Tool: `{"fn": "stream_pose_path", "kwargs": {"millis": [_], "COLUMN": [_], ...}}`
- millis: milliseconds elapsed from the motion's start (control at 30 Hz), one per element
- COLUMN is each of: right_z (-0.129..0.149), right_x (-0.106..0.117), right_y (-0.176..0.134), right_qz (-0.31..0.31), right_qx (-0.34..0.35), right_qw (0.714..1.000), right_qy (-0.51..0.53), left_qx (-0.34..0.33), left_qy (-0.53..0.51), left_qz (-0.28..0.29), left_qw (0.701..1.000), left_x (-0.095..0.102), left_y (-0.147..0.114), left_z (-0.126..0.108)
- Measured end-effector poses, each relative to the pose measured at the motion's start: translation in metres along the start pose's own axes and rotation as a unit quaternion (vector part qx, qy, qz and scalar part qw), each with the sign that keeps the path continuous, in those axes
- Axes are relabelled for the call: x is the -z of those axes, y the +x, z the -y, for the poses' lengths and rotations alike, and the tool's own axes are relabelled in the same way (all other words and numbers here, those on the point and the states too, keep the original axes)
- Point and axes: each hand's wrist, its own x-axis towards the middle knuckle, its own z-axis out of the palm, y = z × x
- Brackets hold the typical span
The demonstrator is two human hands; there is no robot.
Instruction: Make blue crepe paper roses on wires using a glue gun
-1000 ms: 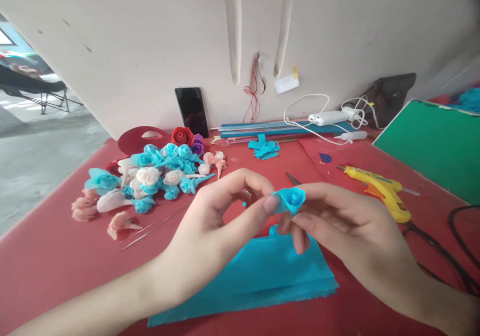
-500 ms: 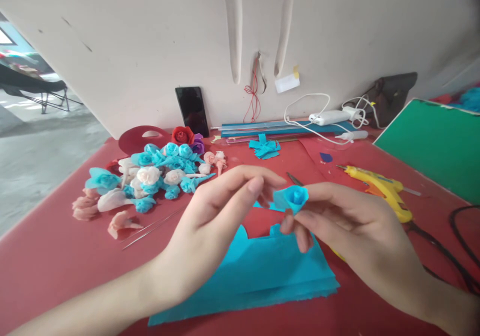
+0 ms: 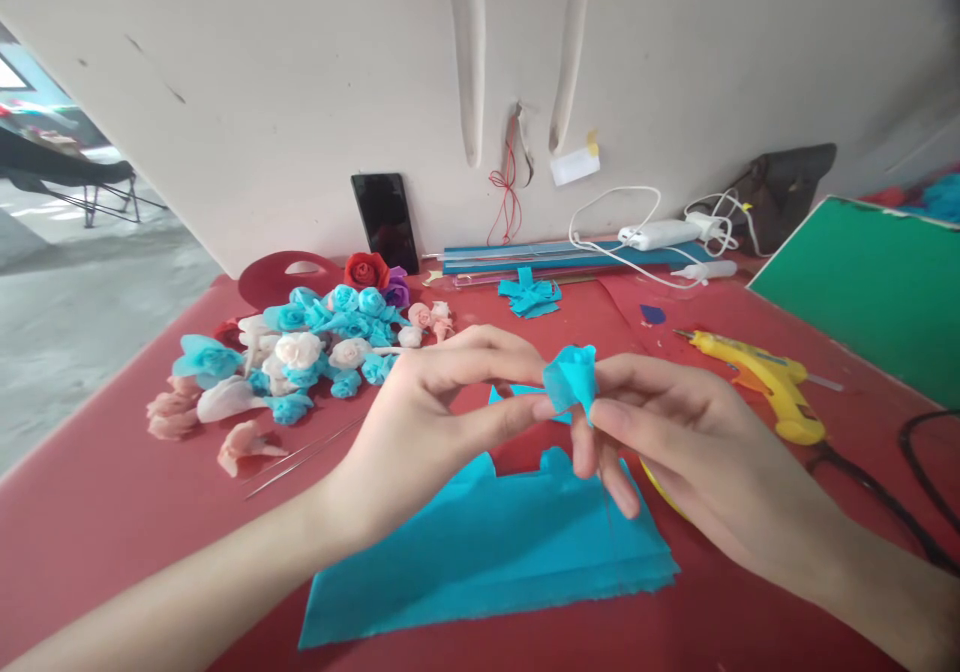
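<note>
Between my two hands is a small blue crepe-paper flower (image 3: 571,380), tilted so that its folded side shows. My right hand (image 3: 682,442) pinches its right side and base between thumb and fingers. At the flower's left edge, the thumb and fingers of my left hand (image 3: 442,412) close on the paper. A thin wire (image 3: 609,522) hangs below my right fingers. Under both hands lies a stack of blue crepe paper (image 3: 480,562) with notches cut in its far edge. Part of another blue piece shows behind my fingers.
Finished paper flowers (image 3: 300,350) heap at left, near thin wires (image 3: 300,457). A yellow glue gun (image 3: 757,372) with a black cord lies at right, before a green board (image 3: 862,302). Blue strips (image 3: 529,294), a phone (image 3: 385,222) and a white adapter (image 3: 656,236) are farther back.
My left hand has gone from spread fingers to a pinch on the flower's left edge. The flower has tipped, its opening turning away from view, and moved slightly left.
</note>
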Motion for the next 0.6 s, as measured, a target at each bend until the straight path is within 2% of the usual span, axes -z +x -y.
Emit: {"fn": "stream_pose_path", "kwargs": {"millis": [600], "right_z": [0.0030], "right_x": [-0.0053], "right_y": [-0.0015], "right_qz": [0.012], "right_qx": [-0.045], "right_qw": [0.997], "right_qy": [-0.057], "left_qx": [0.017], "left_qy": [-0.089], "left_qz": [-0.003], "left_qw": [0.996], "left_x": [-0.0040], "left_y": [-0.0033], "left_z": [-0.0007]}}
